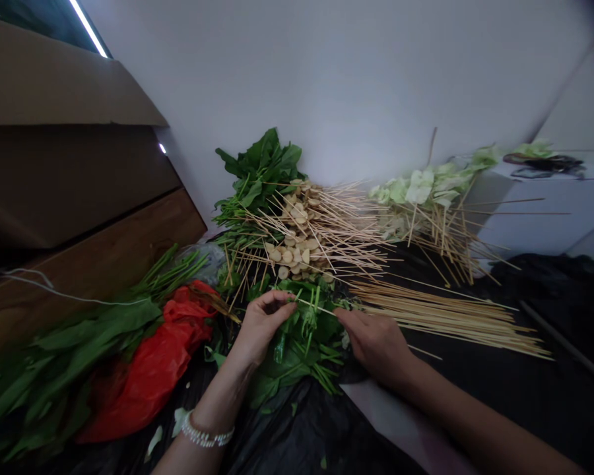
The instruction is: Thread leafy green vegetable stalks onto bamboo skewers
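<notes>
My right hand (379,343) grips a thin bamboo skewer (327,309) that slants up to the left. Green stems (311,316) of a leafy vegetable hang on the skewer between my two hands. At the skewer's left end, my left hand (264,323) is closed in a pinch, thumb against fingers. Whether it holds the skewer's tip or a bit of stem is hard to make out. Below both hands lies a pile of leafy greens (287,376) on black plastic. Just beyond them are skewers threaded with pale round slices (297,254).
Loose skewers (450,320) lie to the right. Behind them sit skewers of pale green cabbage-like leaves (420,188). More greens (262,165) lean on the white wall. At left are a red plastic bag (153,369), large leaves (54,369) and a cardboard box (69,171).
</notes>
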The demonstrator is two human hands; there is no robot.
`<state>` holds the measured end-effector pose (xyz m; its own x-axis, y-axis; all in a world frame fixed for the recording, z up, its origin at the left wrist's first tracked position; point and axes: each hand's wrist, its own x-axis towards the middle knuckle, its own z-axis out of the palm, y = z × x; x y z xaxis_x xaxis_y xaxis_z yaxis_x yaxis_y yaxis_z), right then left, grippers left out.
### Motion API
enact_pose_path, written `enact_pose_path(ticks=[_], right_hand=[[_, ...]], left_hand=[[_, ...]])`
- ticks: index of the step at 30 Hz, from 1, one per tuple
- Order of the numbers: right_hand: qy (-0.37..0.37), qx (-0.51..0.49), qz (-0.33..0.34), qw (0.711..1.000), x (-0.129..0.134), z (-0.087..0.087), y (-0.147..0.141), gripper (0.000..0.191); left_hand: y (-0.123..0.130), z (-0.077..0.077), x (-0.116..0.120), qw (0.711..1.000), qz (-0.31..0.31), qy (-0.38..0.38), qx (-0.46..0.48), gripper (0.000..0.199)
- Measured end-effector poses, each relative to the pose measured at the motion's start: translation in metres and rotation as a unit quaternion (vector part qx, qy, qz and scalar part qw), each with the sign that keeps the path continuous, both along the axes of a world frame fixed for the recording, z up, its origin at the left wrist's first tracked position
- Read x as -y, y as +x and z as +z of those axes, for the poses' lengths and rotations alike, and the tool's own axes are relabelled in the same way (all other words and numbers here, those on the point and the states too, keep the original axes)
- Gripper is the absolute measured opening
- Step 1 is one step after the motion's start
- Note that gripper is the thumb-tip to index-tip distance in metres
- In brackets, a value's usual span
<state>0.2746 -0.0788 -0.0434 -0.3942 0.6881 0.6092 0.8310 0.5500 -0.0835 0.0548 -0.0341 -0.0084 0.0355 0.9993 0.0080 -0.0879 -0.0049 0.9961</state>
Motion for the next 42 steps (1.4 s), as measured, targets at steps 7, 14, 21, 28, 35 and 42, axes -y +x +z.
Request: enact_pose_path(ticks=[7, 14, 21, 28, 35, 42], right_hand=[[-0.010, 0.010, -0.005, 1.000, 0.000, 0.000, 0.001, 0.030], [-0.011, 0.008, -0.003, 1.000, 0.002, -0.001, -0.002, 0.031], [-0.005, 0.001, 0.003, 1.000, 0.002, 0.001, -0.003, 0.030], [0.023, -0.006, 0.017, 1.000, 0.004, 0.000, -0.005, 0.033], [0.021, -0.014, 0.027, 0.999, 0.004, -0.004, -0.006, 0.034], [0.025, -0.017, 0.031, 0.999, 0.005, 0.000, -0.010, 0.032]], left_hand=[[0.002, 0.006, 0.002, 1.000, 0.016, -0.003, -0.014, 0.022], [0.002, 0.002, 0.001, 1.000, 0.021, -0.004, -0.022, 0.025], [-0.002, 0.002, -0.002, 0.999, -0.019, -0.030, -0.011, 0.027], [-0.006, 0.002, -0.002, 0.998, -0.039, -0.037, -0.008, 0.026], [-0.002, 0.006, 0.002, 0.997, -0.046, -0.054, -0.002, 0.029], [0.003, 0.005, 0.004, 0.995, -0.091, -0.031, -0.030, 0.025]])
